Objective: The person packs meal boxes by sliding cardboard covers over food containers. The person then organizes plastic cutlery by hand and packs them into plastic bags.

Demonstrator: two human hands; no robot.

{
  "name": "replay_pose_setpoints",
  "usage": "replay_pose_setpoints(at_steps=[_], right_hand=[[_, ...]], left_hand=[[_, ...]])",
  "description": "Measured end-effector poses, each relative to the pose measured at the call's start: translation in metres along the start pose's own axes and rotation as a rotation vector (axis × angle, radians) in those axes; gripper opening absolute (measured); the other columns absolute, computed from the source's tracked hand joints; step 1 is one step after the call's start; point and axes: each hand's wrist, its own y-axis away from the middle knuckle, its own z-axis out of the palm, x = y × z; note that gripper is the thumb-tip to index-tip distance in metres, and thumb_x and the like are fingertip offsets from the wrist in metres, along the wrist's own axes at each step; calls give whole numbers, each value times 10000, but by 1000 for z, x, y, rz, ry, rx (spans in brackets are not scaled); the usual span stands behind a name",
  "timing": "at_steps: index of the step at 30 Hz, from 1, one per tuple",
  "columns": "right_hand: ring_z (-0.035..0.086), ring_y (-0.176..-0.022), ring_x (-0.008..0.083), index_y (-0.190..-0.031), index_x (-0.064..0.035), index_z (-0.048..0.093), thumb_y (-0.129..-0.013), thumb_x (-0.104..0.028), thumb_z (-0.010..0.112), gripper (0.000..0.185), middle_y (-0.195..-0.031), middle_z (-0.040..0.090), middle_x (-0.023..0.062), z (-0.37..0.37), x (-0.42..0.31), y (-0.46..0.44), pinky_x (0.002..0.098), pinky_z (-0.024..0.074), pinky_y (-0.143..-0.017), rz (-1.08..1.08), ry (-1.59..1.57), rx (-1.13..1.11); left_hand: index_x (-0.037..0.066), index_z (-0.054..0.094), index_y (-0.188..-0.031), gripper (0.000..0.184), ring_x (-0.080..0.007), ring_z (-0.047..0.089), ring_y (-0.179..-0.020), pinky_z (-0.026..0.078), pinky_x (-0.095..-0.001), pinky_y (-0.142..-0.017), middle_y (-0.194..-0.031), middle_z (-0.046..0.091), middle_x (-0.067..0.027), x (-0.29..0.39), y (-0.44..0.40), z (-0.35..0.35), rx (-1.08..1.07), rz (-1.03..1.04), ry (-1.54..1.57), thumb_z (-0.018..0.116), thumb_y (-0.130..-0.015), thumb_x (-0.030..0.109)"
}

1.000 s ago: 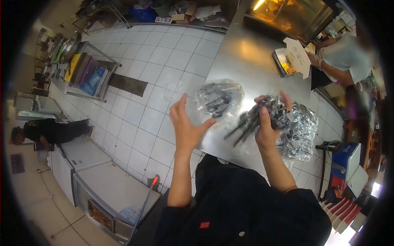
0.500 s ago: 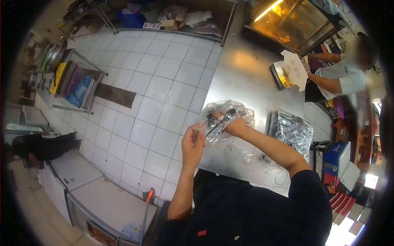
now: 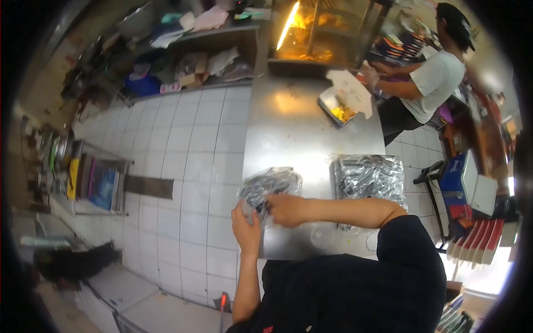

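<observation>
A clear plastic bag [image 3: 272, 180] with dark, shiny utensils inside lies at the left edge of the steel table [image 3: 288, 139]. My left hand [image 3: 246, 226] is at the bag's near left side, its fingers bent against the plastic. From the right, my right hand [image 3: 284, 210] reaches to the bag's opening; its fingers are closed on dark utensils and partly hidden. Right of my hands, a tray [image 3: 369, 177] covered with crinkled clear plastic holds more dark items, and my right forearm passes over its near edge.
An open food box [image 3: 338, 108] stands farther up the table, before a lit glass display case [image 3: 316, 33]. A co-worker [image 3: 436, 75] stands at the right side. Clear round lids lie near the front edge. A rack with bins [image 3: 100, 183] is at the left.
The dark utensils in my right hand have moved left from beside the tray to the bag. My left hand has come in against the bag. The view has turned and shifted.
</observation>
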Motion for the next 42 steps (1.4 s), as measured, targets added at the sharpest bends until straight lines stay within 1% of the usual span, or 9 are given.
replay_pose_setpoints(at_steps=[3,13,20,26,28,32,35,38,42], right_hand=[[740,-812,325,-963,5,747,-947,-319,676,332,-875,741,210,-51,14,54,441,579,-800,-106,-395,247],[723,-779,337,-1267,-11,571,-1014,-453,564,510,-965,715,201,46,396,29,439,606,-588,1463,-1331,1428],[752,-786,391,-1189,34,592,-1039,-267,507,347,-923,723,241,137,497,6,472,596,-609,1085,-907,1417],[744,-694,304,-1142,47,589,-1004,-214,623,297,-904,707,197,102,416,40,429,593,-560,791,-1025,1472],[659,-1114,422,-1193,-35,688,-749,-328,903,573,-1157,696,255,129,435,62,518,530,-941,791,-34,1067],[662,-1172,358,-1350,-31,626,-756,-174,902,670,-1262,684,189,45,367,96,435,565,-959,294,430,974],[713,-949,303,-1442,11,501,-905,-117,688,582,-1201,672,186,-56,230,65,380,618,-730,311,-882,857],[731,-896,293,-1518,80,377,-1091,-104,410,466,-1299,652,232,-143,60,-8,380,639,-693,364,-1071,516],[660,-752,175,-1524,-86,459,-1088,-405,513,543,-1159,643,120,-147,-124,-183,302,569,-613,43,-924,602]], left_hand=[[-10,515,-1396,502,-304,578,-1056,494,-419,-932,-1185,539,-179,6,5,29,73,-95,298,687,-933,79],[-49,423,-1504,638,-334,379,-1427,298,-452,-1194,-1531,372,-208,24,35,47,187,-158,-30,687,-991,225],[96,403,-1568,661,-342,303,-1493,268,-522,-1194,-1594,284,-190,63,80,15,210,-381,258,685,-987,239],[122,456,-1509,589,-327,375,-1424,338,-523,-1135,-1535,343,-173,25,102,-29,202,-383,299,692,-978,219],[112,475,-1478,569,-330,400,-1397,363,-509,-1116,-1494,391,-173,-20,113,-40,261,-355,335,707,-968,209],[81,542,-1422,478,-258,505,-1307,418,-381,-1099,-1417,505,-140,-93,139,-87,414,-220,400,710,-981,159],[84,582,-1399,428,-175,615,-1144,463,-337,-1016,-1246,655,-92,-156,170,-188,303,-320,785,697,-1001,190],[94,624,-1362,399,-116,674,-976,499,-312,-925,-1042,745,-50,-225,210,-256,389,-225,850,712,-994,220],[70,670,-1292,335,-98,686,-914,497,-306,-911,-904,756,-35,-297,280,-398,572,-362,665,722,-980,178]])
